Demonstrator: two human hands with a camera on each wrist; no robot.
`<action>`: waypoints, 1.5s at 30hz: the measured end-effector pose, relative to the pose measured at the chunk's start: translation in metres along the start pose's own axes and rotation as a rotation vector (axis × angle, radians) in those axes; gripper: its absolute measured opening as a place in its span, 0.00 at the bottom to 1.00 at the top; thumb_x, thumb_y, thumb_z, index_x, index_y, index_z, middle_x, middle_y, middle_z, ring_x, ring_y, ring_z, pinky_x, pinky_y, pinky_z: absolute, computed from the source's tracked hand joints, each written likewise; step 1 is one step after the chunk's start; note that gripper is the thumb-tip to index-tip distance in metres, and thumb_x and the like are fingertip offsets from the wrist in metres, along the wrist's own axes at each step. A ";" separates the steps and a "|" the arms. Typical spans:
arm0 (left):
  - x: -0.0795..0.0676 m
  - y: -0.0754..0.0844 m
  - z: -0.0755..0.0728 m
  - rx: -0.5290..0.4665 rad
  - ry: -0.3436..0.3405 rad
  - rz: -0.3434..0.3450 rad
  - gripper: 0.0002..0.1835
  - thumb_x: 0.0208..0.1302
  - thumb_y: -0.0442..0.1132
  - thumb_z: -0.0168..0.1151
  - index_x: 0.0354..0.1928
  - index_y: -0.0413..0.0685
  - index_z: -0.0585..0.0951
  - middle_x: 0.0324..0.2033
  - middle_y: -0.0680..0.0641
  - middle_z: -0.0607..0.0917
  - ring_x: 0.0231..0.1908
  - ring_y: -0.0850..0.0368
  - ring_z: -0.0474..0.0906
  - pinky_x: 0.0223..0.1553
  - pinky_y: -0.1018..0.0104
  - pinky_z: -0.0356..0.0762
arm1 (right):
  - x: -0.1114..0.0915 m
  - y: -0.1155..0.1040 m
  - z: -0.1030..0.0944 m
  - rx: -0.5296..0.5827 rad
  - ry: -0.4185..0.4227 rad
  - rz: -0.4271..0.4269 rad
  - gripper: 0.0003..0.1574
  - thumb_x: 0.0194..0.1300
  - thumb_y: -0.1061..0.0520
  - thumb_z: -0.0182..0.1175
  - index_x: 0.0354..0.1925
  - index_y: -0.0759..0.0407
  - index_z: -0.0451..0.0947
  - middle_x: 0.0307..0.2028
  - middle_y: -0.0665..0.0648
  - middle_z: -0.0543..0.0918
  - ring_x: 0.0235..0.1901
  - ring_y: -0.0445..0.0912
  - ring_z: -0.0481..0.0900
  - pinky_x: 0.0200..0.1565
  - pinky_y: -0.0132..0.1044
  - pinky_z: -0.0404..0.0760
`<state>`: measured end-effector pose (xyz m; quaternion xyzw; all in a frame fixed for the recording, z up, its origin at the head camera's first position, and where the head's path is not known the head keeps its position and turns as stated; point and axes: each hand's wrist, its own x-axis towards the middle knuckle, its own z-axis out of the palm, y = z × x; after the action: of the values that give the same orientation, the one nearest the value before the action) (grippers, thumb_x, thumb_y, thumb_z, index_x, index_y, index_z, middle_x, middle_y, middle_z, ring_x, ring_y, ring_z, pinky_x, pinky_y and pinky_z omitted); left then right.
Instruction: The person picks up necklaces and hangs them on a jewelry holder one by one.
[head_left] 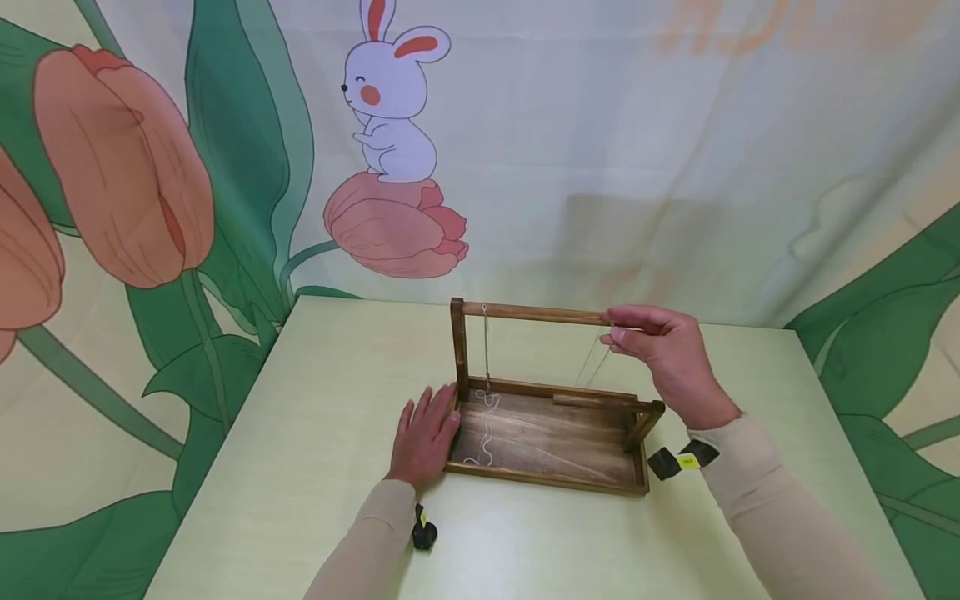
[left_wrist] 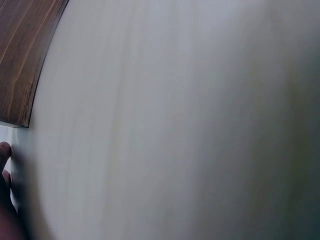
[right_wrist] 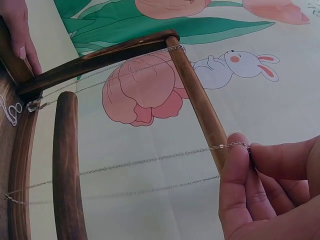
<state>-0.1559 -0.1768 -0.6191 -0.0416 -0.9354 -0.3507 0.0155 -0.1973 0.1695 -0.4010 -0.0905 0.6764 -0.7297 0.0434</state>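
Observation:
A dark wooden jewelry stand has a shallow tray (head_left: pixel 540 477), an upright post (head_left: pixel 459 350) and a raised bar (head_left: pixel 540 314). My right hand (head_left: pixel 667 346) is at the bar's right end, its thumb and fingers pinching a fine silver chain necklace (right_wrist: pixel 150 161). The necklace runs from the fingertips back down to the tray's rear edge. Another chain (head_left: pixel 487 350) hangs looped over the bar near the post. Against the tray's left side rests my left hand (head_left: pixel 426 437), palm down with fingers extended. Only its fingertips show in the left wrist view.
A loose pale chain (head_left: pixel 489 429) lies in the tray's left part. A shorter wooden arm (head_left: pixel 645 417) rises at the tray's right end. The stand sits on a pale table (head_left: pixel 315 400), before a curtain (head_left: pixel 525 167) printed with tulips and a rabbit.

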 end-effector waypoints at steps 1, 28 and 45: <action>0.000 0.000 0.000 0.003 0.001 0.000 0.31 0.83 0.58 0.38 0.83 0.62 0.58 0.81 0.50 0.64 0.84 0.46 0.49 0.84 0.45 0.36 | 0.000 0.000 0.001 0.002 0.002 0.001 0.23 0.70 0.68 0.65 0.61 0.72 0.79 0.48 0.48 0.92 0.40 0.40 0.93 0.49 0.33 0.90; 0.001 0.004 -0.004 0.002 -0.003 -0.010 0.31 0.83 0.57 0.39 0.82 0.62 0.59 0.81 0.50 0.64 0.84 0.46 0.49 0.84 0.45 0.36 | 0.009 0.007 0.032 0.044 -0.021 0.002 0.20 0.68 0.67 0.67 0.55 0.76 0.81 0.44 0.52 0.92 0.40 0.42 0.93 0.48 0.37 0.90; 0.001 0.000 -0.001 0.003 0.009 -0.003 0.31 0.83 0.57 0.39 0.82 0.63 0.59 0.81 0.50 0.64 0.84 0.46 0.49 0.84 0.45 0.36 | 0.014 0.009 0.053 0.064 -0.060 0.013 0.20 0.68 0.67 0.67 0.55 0.78 0.81 0.43 0.51 0.93 0.39 0.43 0.93 0.48 0.37 0.90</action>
<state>-0.1567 -0.1774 -0.6179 -0.0385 -0.9359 -0.3497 0.0192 -0.2015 0.1141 -0.4049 -0.1066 0.6515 -0.7477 0.0711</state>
